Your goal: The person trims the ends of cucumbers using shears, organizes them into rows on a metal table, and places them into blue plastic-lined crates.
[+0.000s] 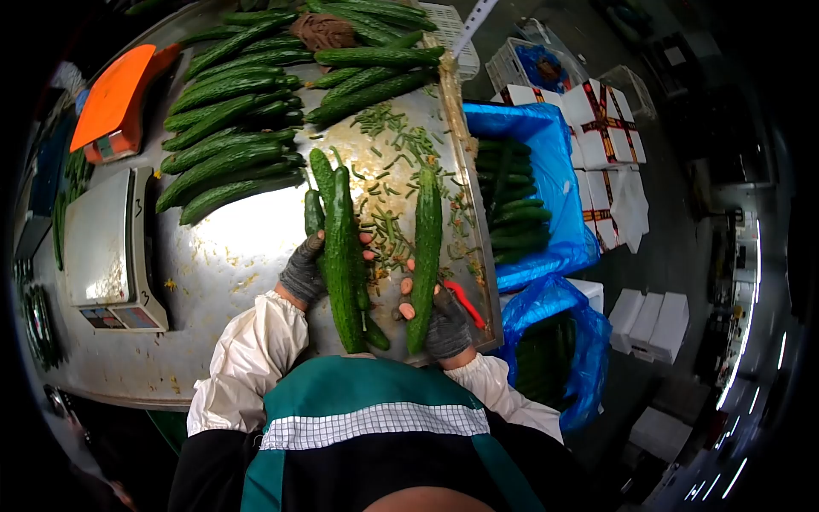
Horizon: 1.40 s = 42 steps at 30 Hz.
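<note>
My left hand (pixel 304 268), in a grey fingerless glove, is closed around a bunch of long cucumbers (pixel 341 256) above the metal table (pixel 243 303). Its fingertips show on the bunch's right side. My right hand (pixel 445 320), gloved the same way, grips a single long cucumber (pixel 426 247) from its right, thumb and fingers around the lower half. A red handle (pixel 466 305) lies beside that hand near the table's right edge; the rest of the tool cannot be made out. Cut stem pieces (pixel 388 230) are scattered between and beyond the two hands.
Piled cucumbers (pixel 226 158) cover the far left of the table, with a brown cloth (pixel 322 32) among them. A scale (pixel 107 239) and an orange-topped scale (pixel 115 98) stand left. To the right are a blue-lined crate (pixel 554 213), a blue bag (pixel 593 341) and white boxes (pixel 606 128).
</note>
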Tool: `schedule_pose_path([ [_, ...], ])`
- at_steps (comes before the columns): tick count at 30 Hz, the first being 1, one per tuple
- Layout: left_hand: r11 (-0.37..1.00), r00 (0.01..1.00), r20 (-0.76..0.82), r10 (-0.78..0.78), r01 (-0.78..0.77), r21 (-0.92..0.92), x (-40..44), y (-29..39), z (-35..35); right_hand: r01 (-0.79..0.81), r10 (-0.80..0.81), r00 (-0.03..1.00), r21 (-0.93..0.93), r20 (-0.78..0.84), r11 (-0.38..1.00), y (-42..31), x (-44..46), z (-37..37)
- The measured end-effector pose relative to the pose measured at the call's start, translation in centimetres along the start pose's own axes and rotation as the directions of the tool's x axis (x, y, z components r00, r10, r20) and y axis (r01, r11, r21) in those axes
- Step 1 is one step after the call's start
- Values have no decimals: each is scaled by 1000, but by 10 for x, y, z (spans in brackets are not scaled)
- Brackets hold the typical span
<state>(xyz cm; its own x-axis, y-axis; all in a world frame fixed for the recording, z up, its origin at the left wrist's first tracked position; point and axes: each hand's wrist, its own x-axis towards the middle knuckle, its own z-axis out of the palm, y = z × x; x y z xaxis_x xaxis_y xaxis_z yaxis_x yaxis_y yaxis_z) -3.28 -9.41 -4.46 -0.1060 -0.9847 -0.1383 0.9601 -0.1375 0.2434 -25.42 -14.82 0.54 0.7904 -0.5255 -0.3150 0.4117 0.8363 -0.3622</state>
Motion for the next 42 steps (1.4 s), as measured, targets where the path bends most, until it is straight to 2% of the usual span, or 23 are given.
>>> schedule_pose_path([
  [3,999,1000,-8,8,-8,41,0,0,0,18,-14,998,71,-60,997,-7,-2,-6],
  [10,992,999,-34,28,-23,126,0,0,2,299,-273,952,221,-142,928,-74,-25,-52],
  [17,991,1000,-16,9,-7,133,3,-1,0,452,-420,890,227,-174,863,-132,-56,-121],
  [19,993,999,-40,-4,8,122,4,-4,2,461,-420,883,229,-208,857,-142,-60,-131],
  [21,992,999,-44,14,-9,124,4,-5,4,448,-362,873,243,-327,860,-150,-59,-136],
  [22,992,999,-33,8,-4,126,4,-5,2,405,-310,869,192,-386,894,-157,-58,-148],
  [23,992,1000,-23,5,-2,129,4,-4,1,407,-311,868,196,-387,892,-161,-55,-156],
  [26,990,999,-35,9,-4,143,4,-5,3,364,-182,693,120,-697,924,-172,-36,-178],
  [27,989,999,-34,12,-7,146,4,-5,3,362,-182,697,122,-694,924,-176,-25,-183],
  [29,990,998,-60,16,-7,144,4,-5,2,351,-231,557,-26,-798,936,-183,0,-192],
  [31,989,997,-78,15,-3,151,4,-4,3,324,-231,536,-54,-812,944,-196,32,-210],
  [33,989,1000,-30,-3,7,145,6,-5,3,453,-376,411,-173,-830,875,-209,64,-224],
  [35,989,999,-37,-4,10,148,6,-5,3,84,-440,436,-451,-785,888,-231,86,-238],
  [37,987,998,-65,-3,13,162,6,-6,4,-93,-573,425,-663,-701,742,-231,105,-251],
  [39,986,996,-87,1,13,166,5,-6,7,-96,-309,154,-325,-939,941,-230,114,-242],
  [40,986,995,-103,7,10,166,5,-7,7,-442,-494,530,-722,-689,532,-230,124,-346],
  [41,985,993,-119,10,11,173,5,-7,6,-446,-485,540,-722,-688,529,-225,125,-319],
  [42,983,992,-125,12,11,181,4,-6,6,-362,-457,450,-625,-767,692,-218,120,-261],
])
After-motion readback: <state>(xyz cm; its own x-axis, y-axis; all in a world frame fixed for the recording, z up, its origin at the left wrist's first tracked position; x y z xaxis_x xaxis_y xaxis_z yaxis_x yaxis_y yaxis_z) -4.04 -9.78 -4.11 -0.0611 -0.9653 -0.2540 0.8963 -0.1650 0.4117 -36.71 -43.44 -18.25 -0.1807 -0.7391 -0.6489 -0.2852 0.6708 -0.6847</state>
